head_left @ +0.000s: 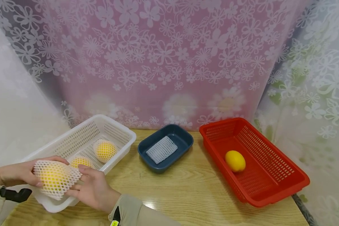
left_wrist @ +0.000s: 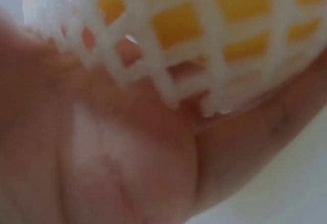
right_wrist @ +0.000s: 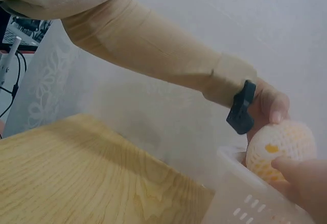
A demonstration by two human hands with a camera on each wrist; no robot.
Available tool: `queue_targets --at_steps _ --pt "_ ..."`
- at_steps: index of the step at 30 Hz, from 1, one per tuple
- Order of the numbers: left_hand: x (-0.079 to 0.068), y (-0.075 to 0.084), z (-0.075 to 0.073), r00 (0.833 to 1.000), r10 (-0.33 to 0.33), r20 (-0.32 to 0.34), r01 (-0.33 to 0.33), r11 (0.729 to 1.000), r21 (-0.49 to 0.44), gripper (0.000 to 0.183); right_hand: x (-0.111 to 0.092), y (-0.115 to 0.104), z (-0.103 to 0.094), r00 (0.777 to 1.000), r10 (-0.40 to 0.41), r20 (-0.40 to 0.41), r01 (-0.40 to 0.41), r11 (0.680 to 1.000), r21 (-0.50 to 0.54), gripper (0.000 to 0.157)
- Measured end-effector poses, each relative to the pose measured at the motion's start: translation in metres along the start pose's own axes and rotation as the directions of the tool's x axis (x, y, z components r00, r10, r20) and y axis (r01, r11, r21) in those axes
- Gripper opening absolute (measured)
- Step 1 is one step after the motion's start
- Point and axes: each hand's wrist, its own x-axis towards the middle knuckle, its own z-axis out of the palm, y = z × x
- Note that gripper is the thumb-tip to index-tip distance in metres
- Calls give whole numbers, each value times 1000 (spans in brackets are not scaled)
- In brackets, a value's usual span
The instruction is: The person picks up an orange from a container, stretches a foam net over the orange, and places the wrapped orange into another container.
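A yellow lemon (head_left: 52, 177) in a white foam net sleeve (head_left: 70, 179) is held over the near end of the white basket (head_left: 55, 205). My left hand (head_left: 24, 172) grips it from the left, thumb in front and fingers behind. From the right, my right hand (head_left: 94, 190) pinches the sleeve's open end, thumb above and fingers below. Close up in the left wrist view, the net (left_wrist: 209, 35) spreads over the yellow fruit, against the palm. Two more netted lemons, one nearer (head_left: 81, 161) and one farther (head_left: 105, 151), lie in the white basket.
A blue tray (head_left: 152, 166) in the middle holds a flat, unfilled foam net sleeve (head_left: 162, 149). To the right, a red basket (head_left: 271, 150) holds a bare lemon (head_left: 235, 161). All stand on a wooden table (head_left: 180, 194), with a floral curtain (head_left: 169, 62) behind.
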Motion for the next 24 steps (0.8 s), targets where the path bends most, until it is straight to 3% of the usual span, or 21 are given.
queue_targets --at_steps 6,11,15,17,19,22,24 --pt "13 -2 -5 996 -42 73 51 992 -118 68 4 -1 0 1000 6 1 -6 1000 -16 68" --pt "16 -2 -8 995 10 99 1 993 -118 71 4 1 8 996 -48 -76 44 998 -53 69" --pt "18 -4 -10 993 40 111 -29 994 -102 74 4 4 15 986 -89 -138 53 967 -251 61" --pt "20 -5 -10 994 32 108 -22 996 -91 75 4 6 19 980 -113 -165 30 900 -435 57" --pt "21 -6 -10 995 18 97 -12 998 -70 74 6 7 24 968 -148 -201 -10 782 -623 53" --pt "24 -6 -9 996 17 89 -14 999 -34 76 7 8 28 958 -186 -218 -88 536 -840 51" --pt "24 -4 -8 997 -22 78 24 1000 -17 79 8 8 28 965 -177 -196 -121 365 -923 52"
